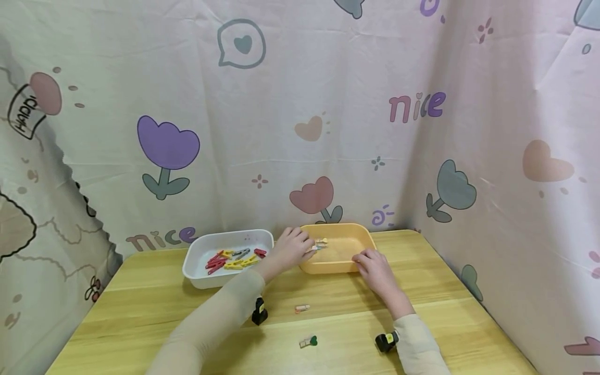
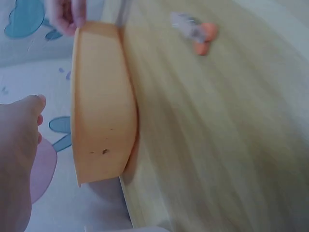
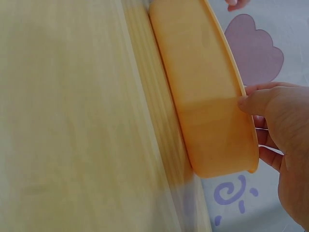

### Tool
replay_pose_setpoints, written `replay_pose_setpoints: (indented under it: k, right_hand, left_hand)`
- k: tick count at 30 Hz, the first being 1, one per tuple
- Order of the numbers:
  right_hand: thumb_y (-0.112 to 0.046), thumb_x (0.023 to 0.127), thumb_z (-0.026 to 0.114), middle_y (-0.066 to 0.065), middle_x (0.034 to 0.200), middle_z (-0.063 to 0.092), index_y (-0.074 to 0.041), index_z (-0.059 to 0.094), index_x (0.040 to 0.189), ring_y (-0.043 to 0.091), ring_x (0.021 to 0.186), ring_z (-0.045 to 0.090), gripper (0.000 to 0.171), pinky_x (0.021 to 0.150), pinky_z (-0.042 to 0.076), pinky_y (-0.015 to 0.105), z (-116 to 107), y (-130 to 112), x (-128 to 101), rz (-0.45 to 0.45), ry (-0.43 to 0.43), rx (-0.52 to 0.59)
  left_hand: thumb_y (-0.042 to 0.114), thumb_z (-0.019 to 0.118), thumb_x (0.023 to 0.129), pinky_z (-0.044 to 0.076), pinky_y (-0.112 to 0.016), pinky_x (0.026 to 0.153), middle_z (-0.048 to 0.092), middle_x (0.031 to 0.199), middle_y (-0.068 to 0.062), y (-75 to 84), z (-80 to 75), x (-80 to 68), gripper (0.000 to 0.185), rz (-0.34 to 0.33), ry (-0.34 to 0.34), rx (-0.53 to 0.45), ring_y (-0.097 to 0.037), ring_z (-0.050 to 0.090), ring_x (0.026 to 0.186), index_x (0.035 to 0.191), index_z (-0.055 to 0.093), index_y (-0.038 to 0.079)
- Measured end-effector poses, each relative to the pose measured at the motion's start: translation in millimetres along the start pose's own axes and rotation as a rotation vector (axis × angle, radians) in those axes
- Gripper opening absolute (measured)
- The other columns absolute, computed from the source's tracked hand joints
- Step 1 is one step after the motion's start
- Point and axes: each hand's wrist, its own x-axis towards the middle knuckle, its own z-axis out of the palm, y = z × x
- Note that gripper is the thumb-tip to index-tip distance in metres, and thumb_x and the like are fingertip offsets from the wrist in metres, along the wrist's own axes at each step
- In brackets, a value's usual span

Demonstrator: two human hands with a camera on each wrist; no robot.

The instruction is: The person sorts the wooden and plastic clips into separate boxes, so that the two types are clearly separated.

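Observation:
My left hand (image 1: pixel 292 247) reaches over the left end of a yellow plastic tub (image 1: pixel 337 267), fingers bent downward. Right at its fingertips inside the tub lie a few small decorated clothespins (image 1: pixel 322 242); I cannot tell whether it pinches one. In the left wrist view the left hand (image 2: pixel 17 130) shows above the tub's rim, its fingertips mostly hidden behind the thumb. My right hand (image 1: pixel 373 268) grips the tub's near rim toward the right, thumb (image 3: pixel 251 102) outside and fingers inside.
A white tub (image 1: pixel 201 281) at the left holds several red, yellow and grey plastic clothespins (image 1: pixel 241 263). Nearer on the wooden table (image 1: pixel 347 323) lie a clothespin with an orange piece (image 1: pixel 302 308) and one with a green heart (image 1: pixel 309 341). A patterned curtain (image 1: pixel 262 120) hangs behind.

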Motion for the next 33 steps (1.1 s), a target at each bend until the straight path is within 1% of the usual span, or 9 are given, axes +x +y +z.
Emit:
replay_pose_setpoints:
  k: [4, 7, 11, 16, 18, 21, 24, 29, 33]
  right_hand:
    - [-0.006, 0.082, 0.075, 0.004, 0.091, 0.062, -0.014, 0.072, 0.093, 0.024, 0.085, 0.058, 0.014, 0.082, 0.044, 0.044, 0, 0, 0, 0.005, 0.002, 0.004]
    - [-0.006, 0.082, 0.075, 0.004, 0.09, 0.062, -0.014, 0.072, 0.093, 0.024, 0.085, 0.058, 0.014, 0.081, 0.044, 0.044, 0, 0, 1, 0.006, 0.005, 0.004]
    - [-0.006, 0.082, 0.076, 0.004, 0.09, 0.062, -0.014, 0.072, 0.093, 0.024, 0.085, 0.058, 0.014, 0.081, 0.044, 0.044, 0, 0, 0, 0.006, -0.001, 0.001]
    - [-0.006, 0.081, 0.076, 0.004, 0.091, 0.062, -0.013, 0.071, 0.093, 0.024, 0.085, 0.057, 0.015, 0.08, 0.044, 0.044, -1, 0, 0, 0.011, -0.011, 0.003]
    - [-0.006, 0.082, 0.076, 0.004, 0.091, 0.062, -0.013, 0.071, 0.093, 0.024, 0.085, 0.057, 0.015, 0.08, 0.044, 0.044, -1, -1, 0, 0.014, -0.012, 0.006]
    - [-0.005, 0.081, 0.076, 0.004, 0.091, 0.062, -0.013, 0.071, 0.093, 0.024, 0.085, 0.057, 0.015, 0.081, 0.044, 0.044, -1, -1, 1, 0.011, -0.012, 0.006]
    - [-0.005, 0.081, 0.076, 0.004, 0.09, 0.061, -0.013, 0.071, 0.093, 0.024, 0.085, 0.057, 0.015, 0.08, 0.044, 0.044, -2, -1, 1, 0.005, -0.009, 0.005]
    - [-0.005, 0.081, 0.076, 0.004, 0.091, 0.061, -0.013, 0.071, 0.093, 0.024, 0.085, 0.057, 0.015, 0.08, 0.044, 0.044, -2, -1, 1, 0.008, -0.011, 0.01]
    - [-0.006, 0.082, 0.075, 0.003, 0.092, 0.062, -0.014, 0.071, 0.094, 0.025, 0.086, 0.057, 0.014, 0.08, 0.044, 0.044, -1, -1, 1, 0.015, -0.018, 0.006]
  left_hand:
    - [0.043, 0.068, 0.089, 0.044, -0.035, 0.082, 0.064, 0.093, 0.004, 3.1, -7.8, -10.8, 0.023, 0.067, -0.012, 0.021, -0.018, 0.057, 0.091, 0.098, 0.068, 0.022]
    - [0.045, 0.067, 0.088, 0.043, -0.035, 0.081, 0.063, 0.095, 0.005, 4.4, -11.3, -18.6, 0.025, 0.094, -0.026, 0.045, -0.017, 0.056, 0.092, 0.098, 0.067, 0.023]
    - [0.046, 0.068, 0.087, 0.044, -0.035, 0.082, 0.064, 0.097, 0.004, 5.6, -13.7, -28.2, 0.025, 0.132, -0.025, 0.057, -0.018, 0.057, 0.094, 0.096, 0.067, 0.023]
    - [0.045, 0.069, 0.087, 0.046, -0.037, 0.084, 0.068, 0.105, 0.001, 8.2, -18.8, -37.6, 0.023, 0.177, -0.027, 0.022, -0.019, 0.058, 0.097, 0.094, 0.066, 0.023]
    - [0.045, 0.069, 0.086, 0.046, -0.037, 0.083, 0.068, 0.103, 0.001, 9.5, -21.7, -40.8, 0.023, 0.2, -0.023, 0.013, -0.019, 0.058, 0.095, 0.093, 0.066, 0.023]
    - [0.046, 0.069, 0.086, 0.044, -0.036, 0.082, 0.065, 0.096, 0.004, 12.3, -23.2, -44.9, 0.024, 0.237, -0.017, 0.025, -0.018, 0.057, 0.092, 0.092, 0.066, 0.023]
    - [0.047, 0.068, 0.087, 0.044, -0.035, 0.083, 0.064, 0.093, 0.006, 15.9, -25.0, -49.8, 0.024, 0.263, -0.047, 0.026, -0.016, 0.057, 0.092, 0.093, 0.066, 0.023]
    - [0.047, 0.065, 0.09, 0.045, -0.034, 0.086, 0.064, 0.095, 0.008, 23.4, -28.3, -58.2, 0.024, 0.288, -0.147, -0.021, -0.015, 0.056, 0.094, 0.096, 0.067, 0.023]
    - [0.048, 0.062, 0.091, 0.044, -0.033, 0.085, 0.064, 0.095, 0.009, 28.9, -28.1, -64.5, 0.025, 0.305, -0.171, -0.041, -0.014, 0.055, 0.094, 0.097, 0.067, 0.025]
